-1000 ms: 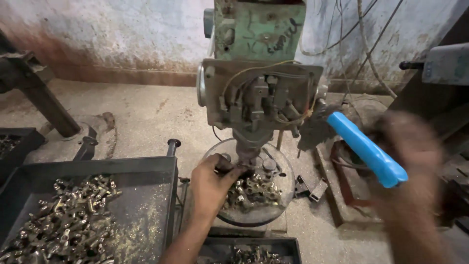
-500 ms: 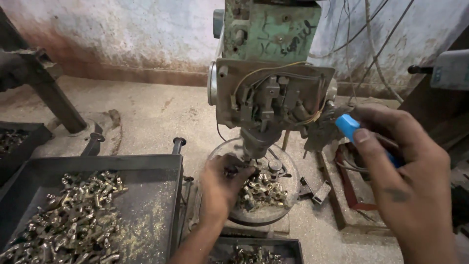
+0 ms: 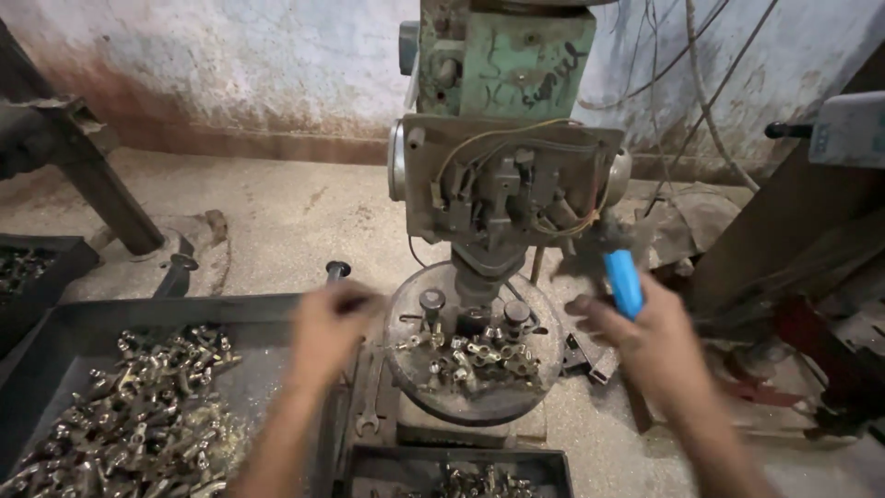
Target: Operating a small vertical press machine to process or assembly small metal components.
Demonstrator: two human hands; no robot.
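My right hand is closed around the blue handle of a lever on the right side of the green drill press. My left hand is blurred with motion. It hovers left of the round drill table, over the right edge of the dark tray. I cannot make out whether its fingers hold anything. Small metal fittings lie scattered on the round table beneath the spindle.
The dark tray holds a heap of small metal parts. A second tray of parts sits at the bottom edge. A wrench lies beside the table base. Loose wires hang on the machine's open switch box. Another machine's leg stands at left.
My left hand has pulled away from the round table leftward to the tray's edge. My right hand has swung the blue handle down and in toward the machine.
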